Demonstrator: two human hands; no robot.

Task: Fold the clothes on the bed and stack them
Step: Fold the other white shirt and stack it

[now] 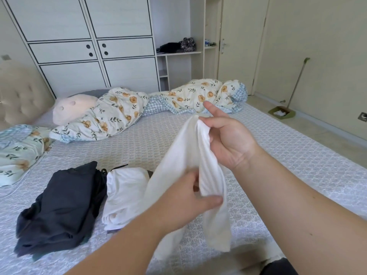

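A white garment (186,147) hangs in the air above the bed (278,155), held by both hands. My right hand (228,139) grips its upper edge, with the index finger sticking out straight. Lower down, my left hand (184,199) pinches a fold of the same cloth between thumb and fingers. The garment's lower end droops toward the mattress. To the left on the bed lies a crumpled dark navy garment (59,211). Beside it sits another white garment (125,195), loosely bunched, with a dark item partly hidden under it.
A floral quilt (123,110) stretches across the far side of the bed, with a pale pillow (75,108) and a floral pillow (17,151) at the left. White wardrobes (89,46) stand behind. A dustpan and broom (282,112) rest by the right wall.
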